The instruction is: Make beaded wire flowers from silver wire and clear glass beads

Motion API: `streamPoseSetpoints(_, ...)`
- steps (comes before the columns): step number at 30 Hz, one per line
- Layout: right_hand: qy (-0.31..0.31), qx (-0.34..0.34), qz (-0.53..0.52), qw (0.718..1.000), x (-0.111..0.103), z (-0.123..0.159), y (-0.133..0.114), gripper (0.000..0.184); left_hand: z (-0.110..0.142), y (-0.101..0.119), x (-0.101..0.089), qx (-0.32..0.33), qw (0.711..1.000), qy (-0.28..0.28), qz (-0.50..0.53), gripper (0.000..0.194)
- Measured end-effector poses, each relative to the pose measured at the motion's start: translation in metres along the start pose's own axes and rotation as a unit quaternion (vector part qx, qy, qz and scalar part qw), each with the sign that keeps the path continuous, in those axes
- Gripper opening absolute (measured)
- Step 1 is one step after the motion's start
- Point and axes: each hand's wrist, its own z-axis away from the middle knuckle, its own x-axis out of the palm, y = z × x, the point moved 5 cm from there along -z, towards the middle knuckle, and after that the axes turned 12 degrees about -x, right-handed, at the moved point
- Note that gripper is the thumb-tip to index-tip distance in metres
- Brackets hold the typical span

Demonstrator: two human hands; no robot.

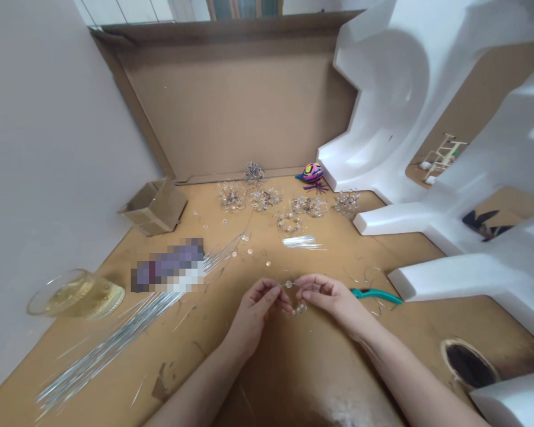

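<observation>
Right here in front of us, the left hand point(264, 296) has its thumb and forefinger pinched narrow on one side of a beaded wire ring point(299, 309); the right hand point(323, 295) mirrors it from the other side, thumb against forefinger, its gap narrow too; the ring hangs between them just above the table point(338, 249), a clear bead point(289, 284) at its top between the two sets of fingertips, more beads curving along the bottom; that two-sided grip probably steadies the thin wire and leaves the bead in plain sight; which fingertip bears on which strand, I can't tell.

Out past the fingers now; a few loose beads point(268, 263) lie scattered singly, within easy reach, I'd say; beyond them sits a small sheaf of short wires point(301, 242), roughly lined up, likely so that one lifts out easily; just beside the right wrist rests a teal-handled tool point(377, 295), its working end hidden by the arm, wire scraps around it; over to the left a long bundle of wires point(115, 350) runs slantwise, a glass of yellowish liquid point(82, 299) beside it, a blurred-out patch across its upper part; farther back, tangled beaded wire clusters point(309, 205) stand apart from the working spot, perhaps to avoid snagging, with a multicoloured ball point(312, 172) behind them and an open cardboard box point(155, 207) off left.
</observation>
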Motion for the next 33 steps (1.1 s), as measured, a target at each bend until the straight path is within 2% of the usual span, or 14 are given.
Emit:
streamPoseSetpoints(3,0.019,0.007,0.049,0.999,0.0,0.0,0.001,0.026,0.0,0.0,-0.003,-0.003,1.0,0.012,0.027,0.008)
streamPoseSetpoints(9,0.065,-0.06,0.151,0.985,-0.003,0.0,-0.01,0.026,0.001,0.003,-0.003,-0.002,1.0,0.005,0.015,0.006)
streamPoseSetpoints(12,0.046,-0.061,0.155,0.985,-0.001,0.0,-0.011,0.025,0.002,0.006,-0.002,0.003,0.999,0.003,-0.045,0.009)
streamPoseSetpoints(17,-0.012,-0.046,0.142,0.989,0.006,0.002,-0.006,0.022,0.005,0.016,-0.005,0.032,0.978,0.062,-0.198,0.018)
streamPoseSetpoints(20,-0.042,-0.035,0.143,0.988,0.01,0.003,-0.002,0.021,0.005,0.017,-0.006,0.04,0.971,0.062,-0.227,0.021)
streamPoseSetpoints(23,-0.051,-0.038,0.125,0.99,0.012,0.004,0.002,0.02,0.003,0.012,-0.008,0.023,0.978,0.049,-0.201,0.021)
streamPoseSetpoints(28,-0.02,-0.059,0.105,0.993,0.009,0.002,0.003,0.02,-0.002,0.003,-0.01,-0.019,0.997,0.023,-0.069,0.021)
streamPoseSetpoints(33,0.018,-0.072,0.117,0.99,0.005,0.001,-0.002,0.023,-0.002,0.005,-0.005,-0.027,0.999,-0.004,0.03,0.019)
